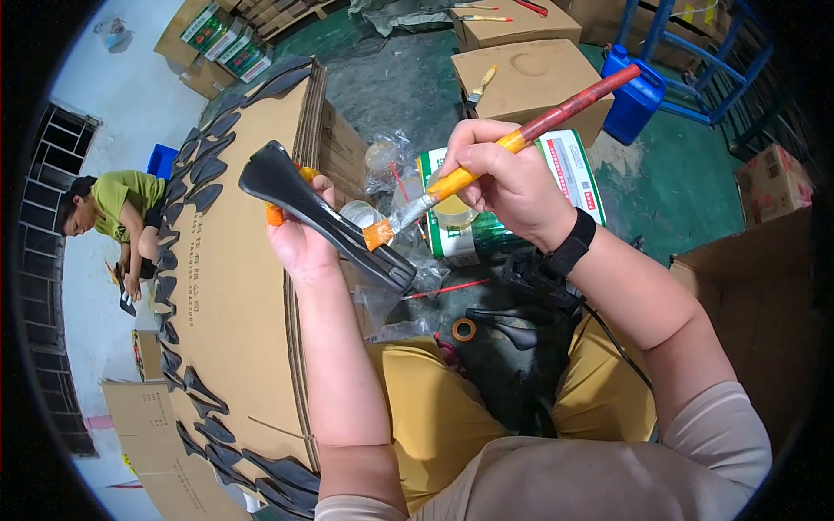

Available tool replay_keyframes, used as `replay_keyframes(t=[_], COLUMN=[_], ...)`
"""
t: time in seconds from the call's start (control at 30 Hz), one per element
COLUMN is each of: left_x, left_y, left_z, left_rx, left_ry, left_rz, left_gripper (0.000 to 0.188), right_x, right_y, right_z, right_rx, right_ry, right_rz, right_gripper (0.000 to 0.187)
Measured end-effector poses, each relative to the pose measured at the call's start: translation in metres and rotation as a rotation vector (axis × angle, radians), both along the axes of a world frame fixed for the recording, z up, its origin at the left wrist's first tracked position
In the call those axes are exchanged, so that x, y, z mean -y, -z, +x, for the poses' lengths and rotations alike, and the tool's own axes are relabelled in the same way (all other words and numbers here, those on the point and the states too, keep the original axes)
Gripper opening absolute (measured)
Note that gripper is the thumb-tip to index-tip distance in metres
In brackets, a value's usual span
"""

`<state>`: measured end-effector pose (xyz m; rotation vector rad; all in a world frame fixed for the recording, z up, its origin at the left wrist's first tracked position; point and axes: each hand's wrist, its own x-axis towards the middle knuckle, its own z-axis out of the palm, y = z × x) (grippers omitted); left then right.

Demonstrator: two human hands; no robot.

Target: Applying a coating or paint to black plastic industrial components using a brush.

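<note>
My left hand (304, 247), with orange wraps on its fingers, grips a glossy black shoe sole (295, 187), broad at its far end and narrower toward me. Between the fingers of my right hand (517, 187) is a paintbrush (556, 113) with a red and yellow handle. Its orange-stained bristles touch the narrower part of the sole. A clear plastic cup (360, 213) stands behind the sole, partly hidden by it. Under my right hand is a green and white box (569, 165), with a round container of yellowish liquid (455, 213) on it.
Rows of similar black soles (204, 169) line the cardboard stack (248, 234) at left. Another person (122, 208) crouches beyond it. A blue jerrycan (632, 104) and cardboard boxes (521, 74) stand ahead. A tape roll (464, 329) lies near my knees; an open carton (747, 286) is at right.
</note>
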<state>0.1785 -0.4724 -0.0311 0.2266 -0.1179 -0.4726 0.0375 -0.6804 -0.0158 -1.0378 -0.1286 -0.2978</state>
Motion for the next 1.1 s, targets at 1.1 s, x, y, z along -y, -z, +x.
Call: replay_keyframes(t=[1.1], left_x=[-0.055], left_y=[0.032], left_z=[0.044], left_rx=[-0.276], left_ry=[-0.333], left_rz=[-0.028], left_gripper=[0.036], right_x=[0.006], right_y=[-0.023], right_z=[-0.019], right_rx=[0.172], right_ry=[-0.111], right_rz=[-0.314], right_gripper=[0.022])
